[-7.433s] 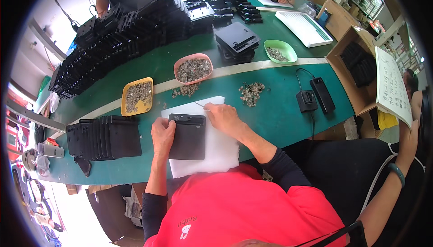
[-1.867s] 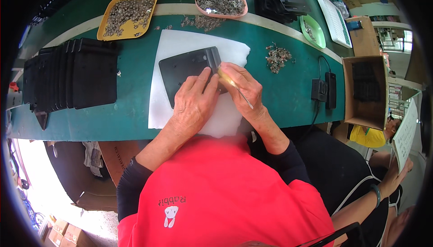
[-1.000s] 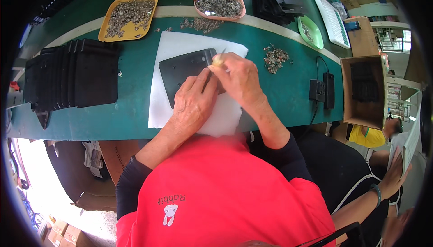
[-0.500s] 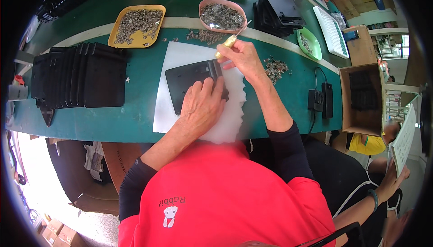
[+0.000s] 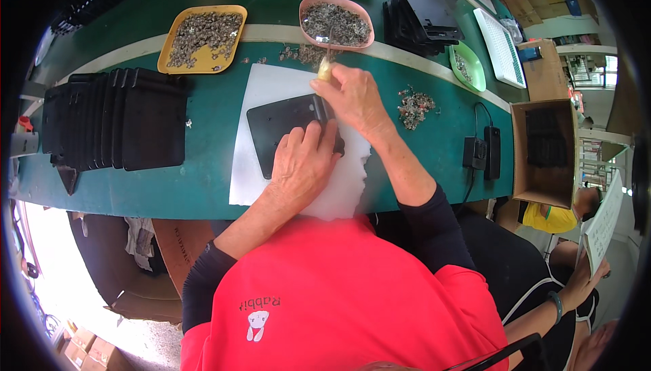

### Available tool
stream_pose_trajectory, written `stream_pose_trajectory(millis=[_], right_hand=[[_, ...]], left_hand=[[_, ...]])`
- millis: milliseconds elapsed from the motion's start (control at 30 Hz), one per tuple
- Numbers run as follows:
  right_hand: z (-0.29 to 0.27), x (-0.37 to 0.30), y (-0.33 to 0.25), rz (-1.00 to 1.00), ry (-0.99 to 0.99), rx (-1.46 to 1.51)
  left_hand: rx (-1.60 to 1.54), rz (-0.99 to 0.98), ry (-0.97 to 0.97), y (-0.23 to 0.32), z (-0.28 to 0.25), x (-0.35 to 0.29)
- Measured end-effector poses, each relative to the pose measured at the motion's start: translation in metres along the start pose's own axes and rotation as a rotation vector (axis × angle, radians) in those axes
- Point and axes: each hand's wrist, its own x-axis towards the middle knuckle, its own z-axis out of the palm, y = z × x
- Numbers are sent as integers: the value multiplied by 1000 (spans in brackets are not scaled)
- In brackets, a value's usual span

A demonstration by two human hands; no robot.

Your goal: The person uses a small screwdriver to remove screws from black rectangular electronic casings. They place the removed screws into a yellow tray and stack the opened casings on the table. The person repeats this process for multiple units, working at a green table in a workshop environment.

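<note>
Right hand (image 5: 351, 100) shifted left, fingers clamped on blurred tool (image 5: 325, 70); left hand (image 5: 303, 168) partly covering panel (image 5: 277, 121), hold unclear

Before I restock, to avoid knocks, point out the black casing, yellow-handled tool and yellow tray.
Black casing (image 5: 277, 119), head view: upper face.
Yellow-handled tool (image 5: 325, 69), head view: handle.
Yellow tray (image 5: 202, 57), head view: bare floor patch.

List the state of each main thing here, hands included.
black panel: lying askew on the white foam sheet
left hand: laid on the panel
yellow-handled tool: gripped, shaft blurred
right hand: closed around the tool
yellow tray: partly bare
pink tray: heaped with small parts
cardboard box: open
</note>
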Motion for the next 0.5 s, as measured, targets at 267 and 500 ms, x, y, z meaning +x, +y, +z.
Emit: stream_pose_trajectory(millis=[267, 500], right_hand=[[32, -27, 20, -428, 364, -102], [18, -36, 41, 203, 296, 900]], left_hand=[[19, 29, 43, -4, 8, -5], [7, 60, 92, -2, 1, -9]])
